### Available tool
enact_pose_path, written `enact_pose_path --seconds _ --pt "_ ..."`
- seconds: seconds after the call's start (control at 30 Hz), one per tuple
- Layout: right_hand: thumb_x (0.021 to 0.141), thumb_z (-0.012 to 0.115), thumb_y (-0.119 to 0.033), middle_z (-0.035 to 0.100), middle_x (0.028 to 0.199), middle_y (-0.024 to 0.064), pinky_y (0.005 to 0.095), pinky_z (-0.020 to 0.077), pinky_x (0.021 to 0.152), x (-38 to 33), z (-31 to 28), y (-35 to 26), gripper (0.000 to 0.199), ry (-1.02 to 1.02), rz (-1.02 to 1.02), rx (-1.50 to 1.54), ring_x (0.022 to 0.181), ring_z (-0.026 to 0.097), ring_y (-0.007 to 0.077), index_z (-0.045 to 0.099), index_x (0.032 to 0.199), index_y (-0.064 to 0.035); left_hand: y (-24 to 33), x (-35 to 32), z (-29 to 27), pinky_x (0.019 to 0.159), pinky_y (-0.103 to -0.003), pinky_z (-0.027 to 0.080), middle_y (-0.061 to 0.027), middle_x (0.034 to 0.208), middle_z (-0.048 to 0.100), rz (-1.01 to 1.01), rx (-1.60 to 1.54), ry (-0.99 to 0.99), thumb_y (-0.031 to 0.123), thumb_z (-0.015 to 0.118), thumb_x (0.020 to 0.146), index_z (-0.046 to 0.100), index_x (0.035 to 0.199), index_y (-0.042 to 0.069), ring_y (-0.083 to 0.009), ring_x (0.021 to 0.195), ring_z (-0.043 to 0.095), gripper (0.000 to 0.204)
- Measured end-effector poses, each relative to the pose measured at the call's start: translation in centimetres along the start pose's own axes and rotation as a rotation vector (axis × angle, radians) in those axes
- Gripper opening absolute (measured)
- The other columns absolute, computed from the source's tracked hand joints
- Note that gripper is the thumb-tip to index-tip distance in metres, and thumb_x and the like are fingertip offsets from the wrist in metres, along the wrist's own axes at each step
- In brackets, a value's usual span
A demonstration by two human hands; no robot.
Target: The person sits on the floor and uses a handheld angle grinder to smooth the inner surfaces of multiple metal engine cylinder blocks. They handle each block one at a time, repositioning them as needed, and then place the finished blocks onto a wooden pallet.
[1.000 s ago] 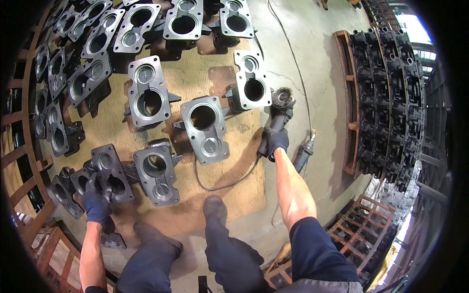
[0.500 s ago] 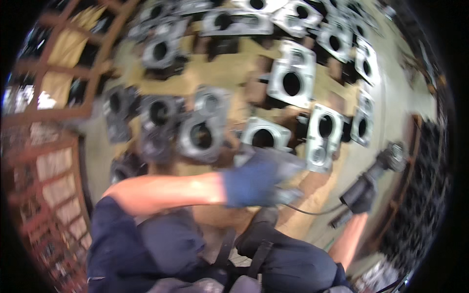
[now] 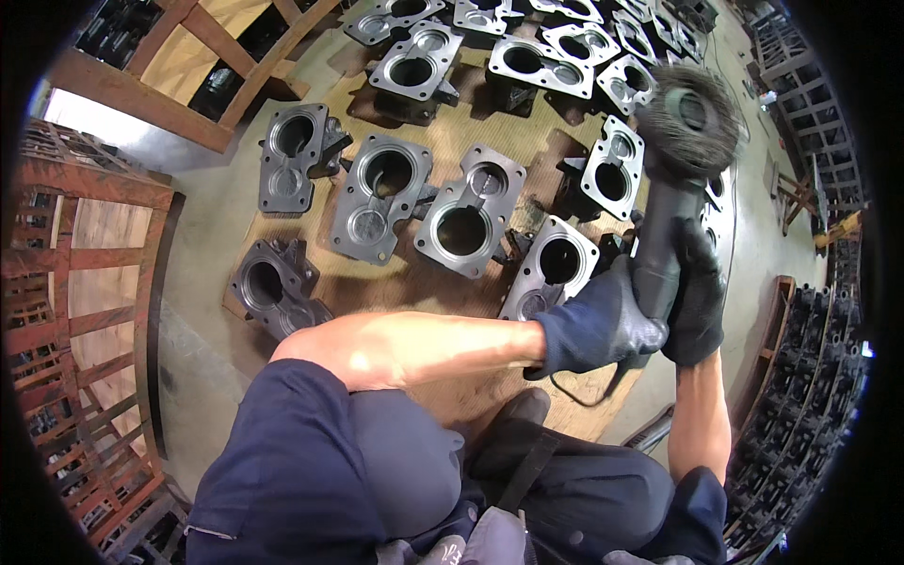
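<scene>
A black angle grinder (image 3: 659, 264) points away from me at the right, its cord hanging below. Its round wire brush (image 3: 692, 118) looks blurred at the rim. Wrapped round the grinder's rear body from the left is my left hand (image 3: 598, 320), in a dark blue glove with a black palm. My right hand (image 3: 699, 292), in a dark glove, grips the body from the right. Just left of my left hand sits a grey metal casting (image 3: 560, 259) with a large round bore. Another casting (image 3: 612, 179) lies beyond it, left of the brush.
Several similar castings (image 3: 461, 231) stand in rows on a tan corrugated sheet (image 3: 377, 287). Reddish-brown slatted crates (image 3: 104, 320) line the left side. A rack of dark parts (image 3: 800, 405) is at the right. The grinder's cord (image 3: 589, 400) loops near my knee.
My left hand has left a casting and now holds the grinder together with my right hand. The grinder has moved up and inward from the lower right. The view has shifted too.
</scene>
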State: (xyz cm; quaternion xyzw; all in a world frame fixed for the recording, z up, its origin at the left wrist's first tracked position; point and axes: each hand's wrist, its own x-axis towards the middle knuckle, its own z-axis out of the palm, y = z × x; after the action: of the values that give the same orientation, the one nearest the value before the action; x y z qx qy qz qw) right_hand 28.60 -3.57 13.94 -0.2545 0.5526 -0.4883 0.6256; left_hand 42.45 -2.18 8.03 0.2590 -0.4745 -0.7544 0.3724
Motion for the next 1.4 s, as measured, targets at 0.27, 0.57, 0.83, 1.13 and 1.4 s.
enact_pose_path --seconds 0.27,0.57,0.83,1.13,1.4 --pt "0.1 0.056 -0.046 0.07 0.105 0.0129 0.0326 0.0602 0.077 1.5 3.6 -0.8 0.053 -0.133 0.056 -0.046 0.088 0.07 0.0219 0.059 0.129 -0.0018 2.4 -1.8 -2.7 0.069 -0.03 0.054 -0.0054 0.081 0.065 -0.041 -0.432 -0.17 0.018 0.083 0.081 0.061 0.108 0.0 -0.0122 0.078 0.063 0.039" --pt "0.096 0.061 -0.051 0.07 0.108 0.0124 0.0335 0.0564 0.081 2.0 4.5 1.0 0.062 0.013 0.101 -0.285 0.089 0.069 0.0203 0.058 0.132 -0.0006 -3.7 -1.0 -1.3 0.077 -0.035 0.055 -0.0139 0.092 0.069 0.14 -0.183 0.15 0.015 0.078 0.074 0.057 0.116 -0.005 -0.022 0.081 0.066 0.05" --pt "0.1 0.055 -0.052 0.068 0.103 0.0104 0.03 0.0552 0.075 2.9 4.3 1.0 0.059 -0.01 -0.131 -0.525 0.086 0.067 0.0168 0.058 0.127 0.001 -2.3 -0.7 -1.1 0.087 -0.036 0.054 -0.0154 0.106 0.069 0.073 -0.047 0.229 0.014 0.078 0.075 0.05 0.128 -0.005 -0.0243 0.096 0.068 0.063" --pt "0.098 0.059 -0.052 0.068 0.104 0.0096 0.0304 0.0537 0.078 3.2 4.5 1.8 0.063 -0.047 -0.218 -0.512 0.088 0.066 0.0167 0.056 0.13 0.0018 -2.3 0.2 -1.4 0.1 -0.034 0.048 -0.0148 0.122 0.065 0.315 -0.199 0.224 0.008 0.075 0.082 0.055 0.126 -0.006 -0.0224 0.114 0.062 0.051" --pt "0.099 0.059 -0.049 0.068 0.098 0.0068 0.0296 0.0541 0.072 3.6 6.3 2.8 0.054 0.013 -0.124 -0.451 0.08 0.065 0.015 0.06 0.125 -0.0014 -4.9 0.4 -1.9 0.09 -0.032 0.052 -0.0112 0.112 0.07 0.122 -0.703 0.167 0.005 0.074 0.083 0.061 0.119 -0.003 -0.0161 0.103 0.065 0.038"
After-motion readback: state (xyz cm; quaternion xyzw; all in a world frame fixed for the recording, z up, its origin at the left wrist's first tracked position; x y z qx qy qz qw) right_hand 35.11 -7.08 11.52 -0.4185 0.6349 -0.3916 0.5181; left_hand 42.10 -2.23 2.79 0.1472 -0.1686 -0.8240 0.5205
